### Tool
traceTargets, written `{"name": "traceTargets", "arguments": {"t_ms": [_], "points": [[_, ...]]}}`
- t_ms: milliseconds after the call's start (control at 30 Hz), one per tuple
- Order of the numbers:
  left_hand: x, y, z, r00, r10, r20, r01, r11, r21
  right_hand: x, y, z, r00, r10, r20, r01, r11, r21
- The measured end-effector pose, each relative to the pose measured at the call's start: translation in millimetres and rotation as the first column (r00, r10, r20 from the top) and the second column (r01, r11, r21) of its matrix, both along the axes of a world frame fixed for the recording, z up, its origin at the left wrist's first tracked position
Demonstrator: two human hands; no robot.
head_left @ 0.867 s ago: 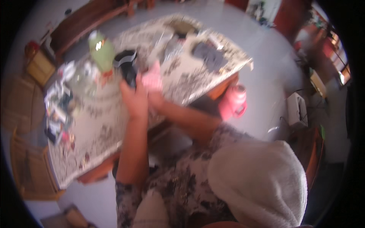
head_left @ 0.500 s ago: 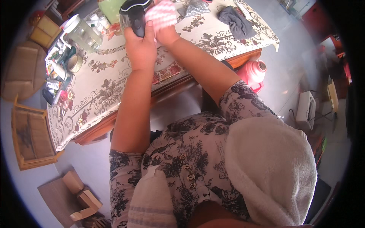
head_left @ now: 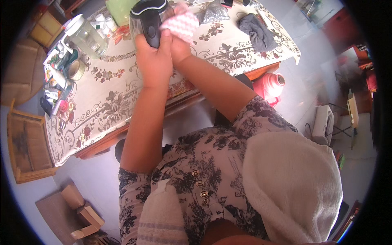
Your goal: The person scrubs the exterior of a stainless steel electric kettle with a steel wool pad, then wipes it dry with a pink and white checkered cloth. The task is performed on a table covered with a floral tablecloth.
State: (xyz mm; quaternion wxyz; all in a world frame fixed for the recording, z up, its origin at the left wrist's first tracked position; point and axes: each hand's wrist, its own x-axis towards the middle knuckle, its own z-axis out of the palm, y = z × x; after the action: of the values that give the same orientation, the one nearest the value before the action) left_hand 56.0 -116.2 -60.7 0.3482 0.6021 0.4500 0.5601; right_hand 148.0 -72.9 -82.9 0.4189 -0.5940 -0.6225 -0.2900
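Note:
My left hand is wrapped round the black handle of a clear kettle with a black-rimmed top, held upright over the far part of the table. My right hand is closed on a pink-and-white cloth, which lies against the kettle's right side. The cloth covers most of my right fingers, and the kettle's base is hidden. Both forearms reach forward over the table's front edge.
A floral tablecloth covers the table. Left on it stand a clear pitcher, a tape roll and small bottles; a grey cloth lies right. A pink thermos stands beyond the front edge. White towels hang over me.
The kettle has come slightly nearer to me in my left hand. The pink-and-white cloth has shifted right and down along the kettle's side with my right hand.

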Motion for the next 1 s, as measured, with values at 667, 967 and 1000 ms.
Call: {"name": "traceTargets", "arguments": {"t_ms": [667,967,1000], "points": [[-24.1,-1.7,21.3,0.988,-0.153,0.018,0.154,0.981,-0.114,109.1,18.0,-9.1,0.730,0.682,0.046,-0.447,0.528,-0.723],[-88.5,45.2,22.5,0.900,-0.434,0.044,0.436,0.893,-0.112,97.1,-22.4,-59.5,0.884,0.293,-0.365,-0.465,0.460,-0.756],[-93.6,52.2,21.0,0.887,-0.446,0.125,0.459,0.882,-0.111,86.6,-29.1,-66.7,0.933,0.281,-0.227,-0.353,0.579,-0.735]]}}
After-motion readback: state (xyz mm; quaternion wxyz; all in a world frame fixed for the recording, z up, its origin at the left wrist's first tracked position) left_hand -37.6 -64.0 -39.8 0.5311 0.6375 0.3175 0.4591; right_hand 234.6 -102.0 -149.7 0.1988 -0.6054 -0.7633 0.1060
